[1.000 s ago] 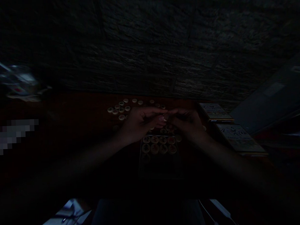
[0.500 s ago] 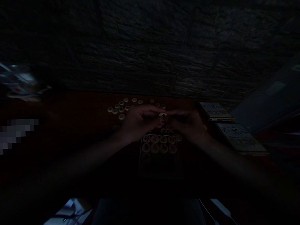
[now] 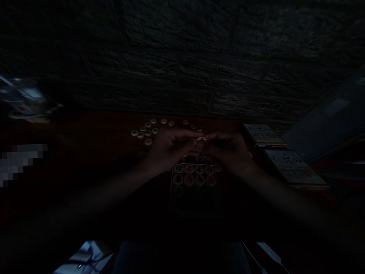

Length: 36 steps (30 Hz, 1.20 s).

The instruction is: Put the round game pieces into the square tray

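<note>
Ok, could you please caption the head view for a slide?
Left hand and right hand meet at a round piece near a tray of pieces.

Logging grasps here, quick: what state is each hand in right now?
Left hand: closed, holding a round game piece.
Right hand: closed, holding that same round game piece.

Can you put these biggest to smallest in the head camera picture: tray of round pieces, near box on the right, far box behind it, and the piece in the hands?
1. Tray
2. Near box
3. Far box
4. Held piece
The boxes might really match; one is nearer the camera.
</note>
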Motion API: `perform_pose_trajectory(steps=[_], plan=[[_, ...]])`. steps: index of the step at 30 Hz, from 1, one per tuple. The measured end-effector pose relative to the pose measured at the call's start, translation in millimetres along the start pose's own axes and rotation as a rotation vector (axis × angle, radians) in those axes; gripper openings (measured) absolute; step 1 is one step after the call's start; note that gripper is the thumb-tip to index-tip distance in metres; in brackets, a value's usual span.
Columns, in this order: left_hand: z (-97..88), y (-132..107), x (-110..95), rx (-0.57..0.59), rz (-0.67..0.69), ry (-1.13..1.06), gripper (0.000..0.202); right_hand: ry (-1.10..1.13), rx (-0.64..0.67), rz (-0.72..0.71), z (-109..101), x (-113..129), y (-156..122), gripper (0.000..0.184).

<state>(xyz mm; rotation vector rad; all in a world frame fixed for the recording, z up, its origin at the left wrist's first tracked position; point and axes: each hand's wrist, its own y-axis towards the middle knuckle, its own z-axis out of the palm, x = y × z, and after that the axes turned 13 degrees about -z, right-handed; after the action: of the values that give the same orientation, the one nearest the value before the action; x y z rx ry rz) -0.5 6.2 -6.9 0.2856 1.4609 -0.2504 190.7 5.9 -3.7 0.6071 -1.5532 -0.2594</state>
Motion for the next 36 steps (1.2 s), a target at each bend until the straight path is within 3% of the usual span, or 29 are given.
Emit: perform_pose_trajectory(steps=[9, 14, 22, 29, 36], plan=[[1.2, -1.6, 1.5, -0.016, 0.021, 0.087, 0.030, -0.036, 0.003, 0.082, 2.5, 6.9, 0.2, 0.025], [4.3, -2.7, -0.3, -0.032, -0.011, 0.002, 0.025, -0.093, 0.017, 0.028, 0.7, 3.6, -1.1, 0.023], [4.0, -3.7, -4.3, -0.030, -0.083, -0.057, 0.023, -0.080, -0.002, 0.068, 0.7, 6.8, -2.5, 0.021], [3.7, -4.6, 2.1, 0.014, 0.040, 0.113, 0.026, -0.056, 0.005, 0.040, 1.4, 4.4, -0.2, 0.022], [2.1, -4.0, 0.4, -0.020, 0.065, 0.204, 0.034, -0.055, -0.007, 0.083, 0.4, 4.7, -1.4, 0.026]])
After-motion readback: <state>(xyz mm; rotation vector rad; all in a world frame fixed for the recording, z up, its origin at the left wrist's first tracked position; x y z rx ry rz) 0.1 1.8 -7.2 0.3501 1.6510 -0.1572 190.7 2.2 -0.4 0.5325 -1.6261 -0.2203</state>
